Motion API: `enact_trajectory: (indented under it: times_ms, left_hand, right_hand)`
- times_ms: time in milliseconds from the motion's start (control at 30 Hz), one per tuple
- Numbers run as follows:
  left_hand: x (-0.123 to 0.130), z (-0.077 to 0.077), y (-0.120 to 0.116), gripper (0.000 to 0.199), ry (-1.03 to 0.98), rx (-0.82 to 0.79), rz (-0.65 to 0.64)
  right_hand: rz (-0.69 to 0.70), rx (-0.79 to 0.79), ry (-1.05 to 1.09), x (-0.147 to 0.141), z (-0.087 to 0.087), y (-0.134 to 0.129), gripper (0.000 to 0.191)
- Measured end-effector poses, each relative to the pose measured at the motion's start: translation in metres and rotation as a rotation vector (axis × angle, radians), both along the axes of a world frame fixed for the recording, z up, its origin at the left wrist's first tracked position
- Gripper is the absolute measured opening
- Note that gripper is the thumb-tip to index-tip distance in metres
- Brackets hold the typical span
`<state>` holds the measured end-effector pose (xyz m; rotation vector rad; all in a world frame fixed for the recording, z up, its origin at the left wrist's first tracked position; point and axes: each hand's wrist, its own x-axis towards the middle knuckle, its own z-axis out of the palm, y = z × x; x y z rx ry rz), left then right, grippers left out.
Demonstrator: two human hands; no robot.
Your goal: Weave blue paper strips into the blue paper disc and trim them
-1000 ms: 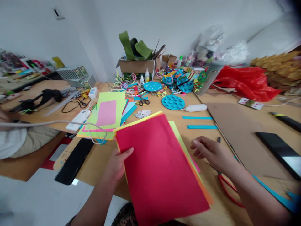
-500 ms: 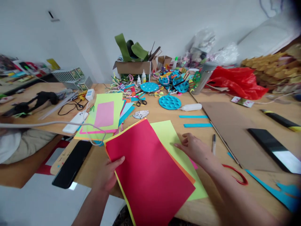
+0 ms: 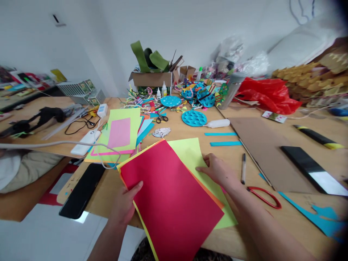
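Gripping the red sheet (image 3: 171,199) is the left hand (image 3: 125,203); to that sheet's right, the right hand (image 3: 216,170) touches the green sheet (image 3: 187,152), partly beneath the red; whether pinching, I can't tell.

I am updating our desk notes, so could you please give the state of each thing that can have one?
Red sheet: held by the left hand
Right hand: fingers curled at the lime sheet, contact unclear
White squeeze bottle: lying on its side
Cardboard box: open, filled above its rim
Flask: standing, lid on
Pen: lying
Black scissors: lying, blades' opening unclear
Phone at left: lying flat
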<state>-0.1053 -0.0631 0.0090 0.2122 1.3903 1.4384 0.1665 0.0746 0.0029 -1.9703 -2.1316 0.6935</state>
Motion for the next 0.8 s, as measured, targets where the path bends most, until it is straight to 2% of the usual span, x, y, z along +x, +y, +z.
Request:
enact_trajectory:
  times_ms: [133,267,367,500,600,667,733,800]
  left_hand:
    - [0.000,0.000,-0.002,0.050,0.017,-0.006,0.013]
    - [-0.001,-0.001,-0.003,0.050,0.021,-0.017,0.014]
    - [-0.003,-0.003,-0.003,0.050,0.022,-0.032,-0.013]
    - [-0.004,-0.005,-0.001,0.049,0.008,-0.039,-0.005]
    - [-0.004,-0.004,0.001,0.049,0.001,-0.043,-0.002]
    - [-0.004,-0.002,0.001,0.048,0.007,-0.040,-0.010]
    - [-0.003,-0.001,0.001,0.049,0.012,-0.041,-0.016]
    - [-0.002,0.000,0.002,0.050,0.010,-0.045,-0.012]
  right_hand:
    - [-0.059,0.173,0.070,0.000,-0.001,-0.004,0.015]
    - [-0.089,0.391,0.074,0.007,0.009,-0.008,0.022]
    - [-0.185,0.498,0.043,0.023,0.029,-0.008,0.029]
    - [-0.373,0.624,0.171,0.049,0.068,-0.008,0.029]
    - [-0.481,0.615,0.332,0.063,0.094,-0.005,0.025]
    - [-0.504,0.526,0.481,0.069,0.101,0.000,0.022]
    - [-0.475,0.379,0.612,0.073,0.096,0.007,0.022]
    - [-0.436,0.256,0.666,0.077,0.082,0.016,0.024]
